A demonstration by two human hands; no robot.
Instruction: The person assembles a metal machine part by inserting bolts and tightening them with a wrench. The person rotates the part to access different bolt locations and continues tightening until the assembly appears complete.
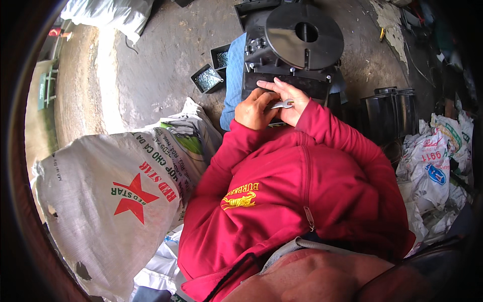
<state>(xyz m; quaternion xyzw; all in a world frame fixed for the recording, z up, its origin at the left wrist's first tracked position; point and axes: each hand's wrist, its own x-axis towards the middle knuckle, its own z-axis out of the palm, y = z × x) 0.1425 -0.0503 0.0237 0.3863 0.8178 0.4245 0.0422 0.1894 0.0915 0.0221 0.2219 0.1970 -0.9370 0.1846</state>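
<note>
Where sacks (108,196) crowd, cracked concrete floor (151,65)

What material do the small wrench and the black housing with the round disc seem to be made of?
The wrench, held in the right hand, looks like bare metal: pale silver with a bright glint. The black housing and its round disc look like moulded plastic or painted metal: an even, matte black with soft highlights. The view cannot settle which.

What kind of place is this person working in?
Probably a small workshop or assembly spot on a bare concrete floor: a black machine housing being worked on, trays of screws, and a wrench between the hands.
</note>
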